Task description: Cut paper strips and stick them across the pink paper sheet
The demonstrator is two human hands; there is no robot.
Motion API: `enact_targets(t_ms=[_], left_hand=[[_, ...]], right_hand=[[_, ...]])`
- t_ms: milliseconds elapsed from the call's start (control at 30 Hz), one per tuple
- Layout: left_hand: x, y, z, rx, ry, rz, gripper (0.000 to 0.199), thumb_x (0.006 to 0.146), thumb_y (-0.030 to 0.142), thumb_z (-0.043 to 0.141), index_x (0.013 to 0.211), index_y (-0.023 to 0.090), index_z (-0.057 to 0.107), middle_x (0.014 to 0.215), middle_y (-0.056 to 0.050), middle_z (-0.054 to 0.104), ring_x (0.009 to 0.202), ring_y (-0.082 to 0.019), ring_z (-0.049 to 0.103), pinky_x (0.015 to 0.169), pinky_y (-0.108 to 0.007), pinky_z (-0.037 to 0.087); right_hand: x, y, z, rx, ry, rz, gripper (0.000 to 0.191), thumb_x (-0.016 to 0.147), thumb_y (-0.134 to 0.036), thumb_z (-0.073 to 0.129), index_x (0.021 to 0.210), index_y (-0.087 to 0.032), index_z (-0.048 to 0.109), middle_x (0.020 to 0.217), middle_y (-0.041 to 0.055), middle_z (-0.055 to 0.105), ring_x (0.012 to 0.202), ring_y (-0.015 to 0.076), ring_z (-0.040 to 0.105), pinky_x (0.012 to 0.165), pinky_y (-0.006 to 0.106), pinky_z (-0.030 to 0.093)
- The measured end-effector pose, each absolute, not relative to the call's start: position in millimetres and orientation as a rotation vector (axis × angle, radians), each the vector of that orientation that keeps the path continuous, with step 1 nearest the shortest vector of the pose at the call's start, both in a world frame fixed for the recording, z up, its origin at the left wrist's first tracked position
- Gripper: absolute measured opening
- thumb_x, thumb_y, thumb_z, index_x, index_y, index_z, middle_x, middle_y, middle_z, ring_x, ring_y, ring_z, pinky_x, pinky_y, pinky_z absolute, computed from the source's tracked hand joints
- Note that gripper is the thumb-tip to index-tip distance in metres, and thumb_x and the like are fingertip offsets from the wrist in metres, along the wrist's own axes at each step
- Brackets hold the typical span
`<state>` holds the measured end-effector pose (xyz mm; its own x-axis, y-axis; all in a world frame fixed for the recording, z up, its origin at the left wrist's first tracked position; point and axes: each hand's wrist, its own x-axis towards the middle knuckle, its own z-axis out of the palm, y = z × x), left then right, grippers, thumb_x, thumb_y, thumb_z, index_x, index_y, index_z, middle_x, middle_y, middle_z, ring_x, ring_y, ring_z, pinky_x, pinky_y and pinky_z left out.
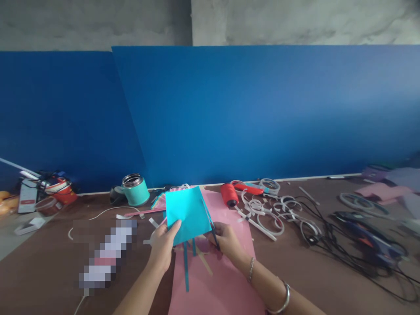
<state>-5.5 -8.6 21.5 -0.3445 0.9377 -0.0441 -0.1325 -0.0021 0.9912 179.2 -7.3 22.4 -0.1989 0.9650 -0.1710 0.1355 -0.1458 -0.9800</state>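
Observation:
A square turquoise sheet of paper [188, 212] is held up over the table in my left hand [163, 245], the thumb lying on its front face. My right hand [226, 239] grips a pair of dark-handled scissors [215, 236], and the blades lie along the right edge of the sheet. Below the sheet, narrow blue paper strips [186, 269] and a cream strip [205, 262] lie on a large pink sheet [216, 291]. My fingers hide part of the scissors' handles.
A turquoise mug [136, 191] stands behind my left hand. A red thread spool [229, 195] sits beyond my right hand, beside curled white strips [274, 221]. Black cables [344, 251] and a dark blue tool [370, 240] lie at the right. A blue partition [246, 118] borders the back.

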Motion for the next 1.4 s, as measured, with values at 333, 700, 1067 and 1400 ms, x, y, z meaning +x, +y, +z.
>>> enact_targets(t_ms=[333,700,1067,1400], left_hand=[[-5.8,-10.5,24.2,0.883,1.328,1.448,0.043,0.057,0.046,0.077,0.085,0.014,0.072,0.069,-0.005,0.072,0.074,-0.026,0.065,0.074,-0.035,0.049],[-5.1,-10.1,23.5,0.865,1.295,1.457,0.045,0.055,0.046,0.078,0.087,0.014,0.072,0.068,-0.005,0.072,0.072,-0.025,0.065,0.071,-0.034,0.049],[-4.3,-10.5,23.6,0.869,1.249,1.424,0.04,0.061,0.044,0.075,0.085,0.013,0.07,0.072,-0.005,0.071,0.071,-0.023,0.064,0.068,-0.032,0.049],[-2.1,-12.3,26.6,0.863,1.247,1.434,0.036,0.059,0.044,0.076,0.078,0.014,0.071,0.065,-0.004,0.069,0.066,-0.022,0.062,0.066,-0.031,0.046]], right_hand=[[181.8,-4.9,20.4,-1.277,-1.362,1.44,0.01,0.06,-0.026,0.051,0.066,-0.018,0.052,0.046,-0.0067,0.052,0.036,0.008,0.047,0.03,0.017,0.034],[181.0,-5.8,20.0,-1.276,-1.407,1.416,0.007,0.063,-0.026,0.05,0.062,-0.019,0.049,0.045,-0.0069,0.049,0.034,0.0083,0.045,0.029,0.018,0.033],[180.2,-6.1,24.0,-1.255,-1.38,1.396,0.008,0.06,-0.024,0.052,0.057,-0.02,0.046,0.042,-0.0066,0.047,0.038,0.0081,0.043,0.037,0.019,0.031],[182.2,-5.1,20.8,-1.283,-1.384,1.413,0.004,0.06,-0.023,0.049,0.062,-0.02,0.048,0.046,-0.0059,0.052,0.036,0.0088,0.045,0.031,0.018,0.029]])
